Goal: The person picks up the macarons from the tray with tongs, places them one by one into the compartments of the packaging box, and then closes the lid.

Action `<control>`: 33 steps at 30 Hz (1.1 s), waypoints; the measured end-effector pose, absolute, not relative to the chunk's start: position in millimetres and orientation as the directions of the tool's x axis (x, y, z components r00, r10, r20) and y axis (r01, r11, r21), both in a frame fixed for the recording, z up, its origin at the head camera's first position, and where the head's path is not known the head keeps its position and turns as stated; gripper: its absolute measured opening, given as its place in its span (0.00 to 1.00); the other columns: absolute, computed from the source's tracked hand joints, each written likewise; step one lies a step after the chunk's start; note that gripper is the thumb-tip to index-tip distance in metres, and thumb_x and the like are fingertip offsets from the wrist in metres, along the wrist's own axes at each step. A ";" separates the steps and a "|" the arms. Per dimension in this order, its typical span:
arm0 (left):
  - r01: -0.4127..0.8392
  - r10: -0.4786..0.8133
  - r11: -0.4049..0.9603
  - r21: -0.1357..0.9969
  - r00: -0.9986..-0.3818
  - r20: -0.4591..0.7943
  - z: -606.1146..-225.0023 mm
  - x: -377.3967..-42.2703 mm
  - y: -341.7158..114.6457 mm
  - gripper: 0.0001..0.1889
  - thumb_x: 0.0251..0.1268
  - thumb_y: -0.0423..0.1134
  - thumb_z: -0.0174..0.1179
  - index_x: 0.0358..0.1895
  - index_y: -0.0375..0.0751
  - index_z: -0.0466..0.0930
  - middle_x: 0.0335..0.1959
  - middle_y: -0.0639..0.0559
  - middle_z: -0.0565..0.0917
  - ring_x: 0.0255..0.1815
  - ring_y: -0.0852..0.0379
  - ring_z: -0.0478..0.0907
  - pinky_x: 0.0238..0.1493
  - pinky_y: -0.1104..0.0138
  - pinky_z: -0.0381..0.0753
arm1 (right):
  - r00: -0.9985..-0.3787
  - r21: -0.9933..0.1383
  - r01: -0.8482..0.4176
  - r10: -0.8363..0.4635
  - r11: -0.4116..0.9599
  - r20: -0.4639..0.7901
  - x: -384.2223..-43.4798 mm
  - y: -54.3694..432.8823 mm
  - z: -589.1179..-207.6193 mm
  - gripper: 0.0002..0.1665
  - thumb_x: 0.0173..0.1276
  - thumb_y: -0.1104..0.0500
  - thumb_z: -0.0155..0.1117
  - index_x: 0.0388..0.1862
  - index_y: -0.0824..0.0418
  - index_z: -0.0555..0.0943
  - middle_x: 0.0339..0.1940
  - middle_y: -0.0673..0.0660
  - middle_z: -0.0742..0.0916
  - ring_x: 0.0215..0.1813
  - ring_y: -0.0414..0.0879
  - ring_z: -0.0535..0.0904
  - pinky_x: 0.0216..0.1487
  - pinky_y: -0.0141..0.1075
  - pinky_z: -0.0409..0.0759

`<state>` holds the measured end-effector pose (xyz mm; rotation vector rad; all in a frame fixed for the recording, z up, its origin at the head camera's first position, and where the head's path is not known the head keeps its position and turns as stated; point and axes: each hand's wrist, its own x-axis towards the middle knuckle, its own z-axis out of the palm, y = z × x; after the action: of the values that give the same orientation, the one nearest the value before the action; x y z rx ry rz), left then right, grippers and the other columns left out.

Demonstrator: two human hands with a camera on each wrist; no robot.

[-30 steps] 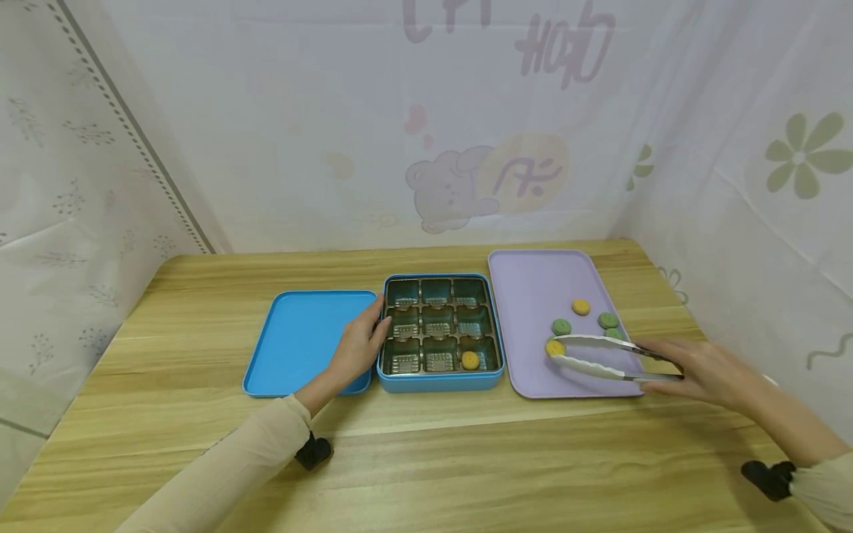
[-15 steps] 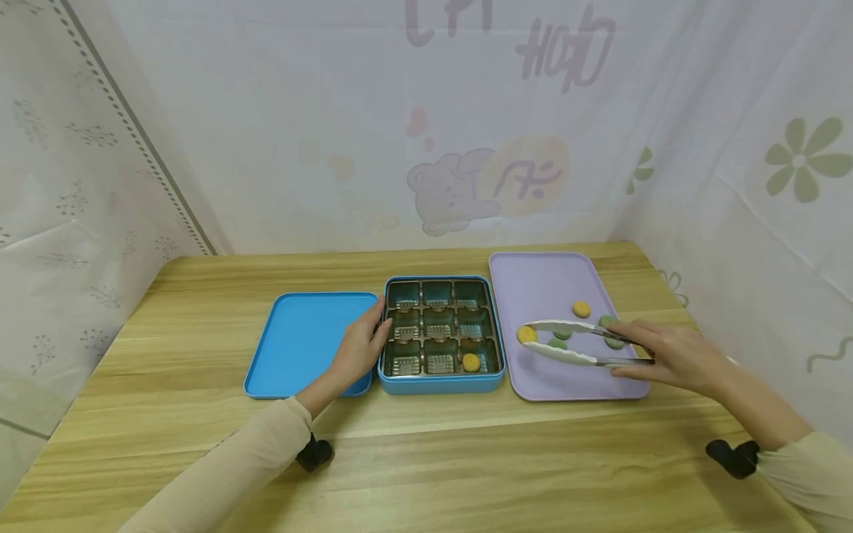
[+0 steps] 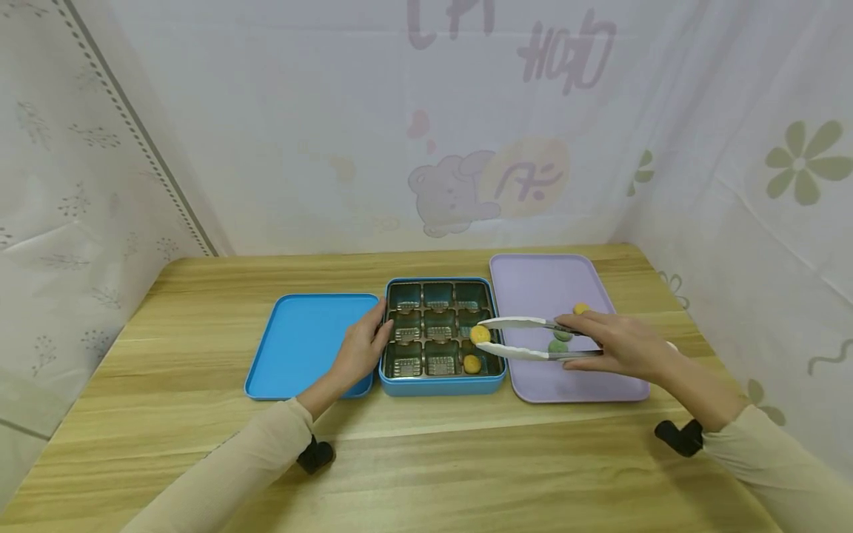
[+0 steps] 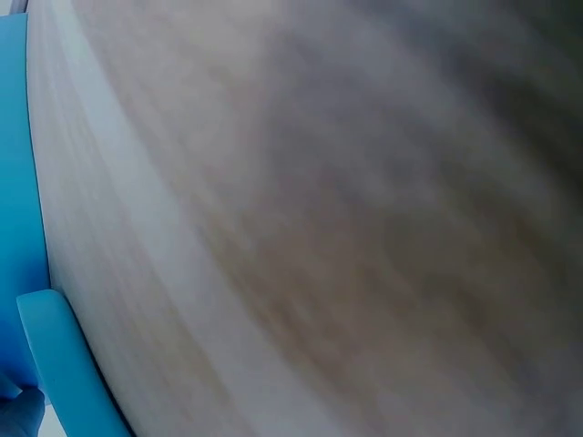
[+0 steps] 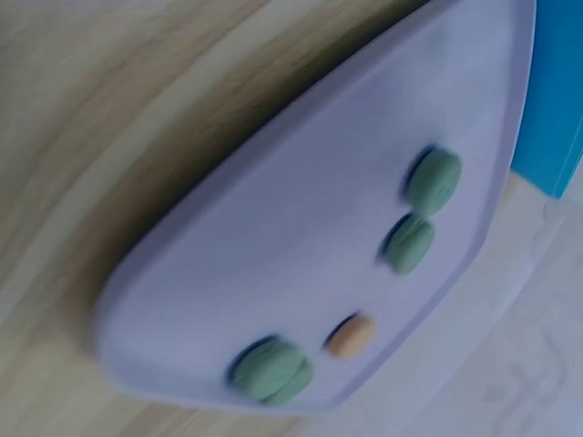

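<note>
My right hand (image 3: 616, 342) grips a pair of tongs (image 3: 520, 353) with pale scalloped ends and metal handles. A yellow macaron (image 3: 480, 335) sits between the tongs' tips, over the right side of a blue box (image 3: 443, 387). Inside the box is a dark plastic tray (image 3: 440, 310) divided into compartments. Another yellow macaron (image 3: 472, 364) lies in its front right compartment. My left hand (image 3: 356, 348) rests against the box's left side, fingers fairly straight along the rim. In the left wrist view, blue edges (image 4: 68, 364) show at the far left.
A lilac tray (image 3: 540, 277) stands right of the box, bearing several green macarons (image 5: 434, 182) and a yellow macaron (image 5: 351, 336). Left of the box lies a blue lid (image 3: 300, 340). A printed white cloth (image 3: 300, 111) hangs behind the wooden table (image 3: 426, 459).
My right hand has moved left with the tongs, carrying a yellow macaron from the lilac tray to above the box. My left hand has stayed at the box's side.
</note>
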<state>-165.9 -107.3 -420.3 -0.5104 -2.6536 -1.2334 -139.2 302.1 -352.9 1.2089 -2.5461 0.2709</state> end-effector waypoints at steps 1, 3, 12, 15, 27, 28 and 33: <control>0.375 0.234 0.599 0.708 -0.927 0.294 -420.3 -165.7 -107.3 0.26 0.73 0.35 0.48 0.69 0.26 0.58 0.65 0.32 0.67 0.59 0.40 0.73 0.52 0.51 0.76 | -0.595 -0.039 -0.781 -0.723 0.623 0.351 -140.5 298.5 -353.1 0.39 0.45 0.42 0.76 0.55 0.58 0.78 0.35 0.48 0.83 0.25 0.35 0.74 0.22 0.27 0.70; 0.374 0.233 0.598 0.709 -0.927 0.293 -420.1 -165.3 -107.5 0.26 0.73 0.35 0.48 0.69 0.26 0.58 0.66 0.32 0.67 0.59 0.40 0.73 0.52 0.51 0.76 | -0.591 -0.048 -0.787 -0.730 0.614 0.343 -142.7 291.4 -353.1 0.39 0.45 0.42 0.75 0.55 0.58 0.78 0.33 0.45 0.82 0.25 0.34 0.73 0.22 0.26 0.68; 0.374 0.233 0.596 0.710 -0.927 0.293 -419.3 -165.0 -107.2 0.26 0.73 0.35 0.48 0.69 0.27 0.58 0.66 0.32 0.67 0.62 0.40 0.70 0.56 0.50 0.74 | -0.565 -0.062 -0.815 -0.764 0.577 0.311 -150.8 265.0 -353.9 0.38 0.46 0.41 0.75 0.54 0.58 0.79 0.30 0.42 0.79 0.24 0.30 0.60 0.23 0.24 0.62; 0.371 0.230 0.594 0.714 -0.929 0.291 -419.2 -165.1 -107.1 0.26 0.73 0.35 0.48 0.69 0.27 0.58 0.66 0.33 0.67 0.62 0.40 0.70 0.56 0.50 0.74 | -0.550 -0.053 -0.826 -0.782 0.561 0.292 -152.9 257.9 -353.6 0.38 0.46 0.40 0.74 0.54 0.58 0.79 0.29 0.42 0.78 0.24 0.30 0.60 0.22 0.23 0.62; 0.357 0.224 0.590 0.724 -0.934 0.279 -419.9 -165.4 -107.0 0.26 0.73 0.35 0.48 0.70 0.28 0.57 0.66 0.33 0.67 0.58 0.41 0.74 0.52 0.51 0.77 | -0.520 -0.026 -0.847 -0.819 0.530 0.241 -155.1 243.6 -348.6 0.38 0.47 0.39 0.74 0.53 0.60 0.79 0.26 0.44 0.76 0.23 0.31 0.63 0.21 0.23 0.64; 0.355 0.223 0.590 0.725 -0.935 0.276 -420.0 -165.5 -107.1 0.26 0.73 0.35 0.48 0.70 0.28 0.57 0.66 0.33 0.67 0.59 0.41 0.73 0.52 0.51 0.76 | -0.514 -0.020 -0.850 -0.822 0.526 0.246 -155.4 243.1 -348.3 0.38 0.47 0.39 0.74 0.52 0.59 0.79 0.26 0.44 0.76 0.22 0.31 0.62 0.20 0.22 0.62; 0.352 0.225 0.586 0.730 -0.936 0.271 -419.6 -165.6 -106.8 0.26 0.73 0.35 0.48 0.70 0.28 0.57 0.66 0.33 0.67 0.60 0.41 0.73 0.53 0.51 0.76 | -0.513 -0.012 -0.850 -0.822 0.527 0.247 -155.6 241.7 -348.0 0.38 0.45 0.40 0.75 0.52 0.59 0.79 0.25 0.44 0.75 0.21 0.30 0.59 0.20 0.22 0.61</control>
<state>-165.6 -106.8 -419.6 -0.4877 -2.6625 -1.2755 -155.6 241.7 -348.0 1.4192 -2.5552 0.1938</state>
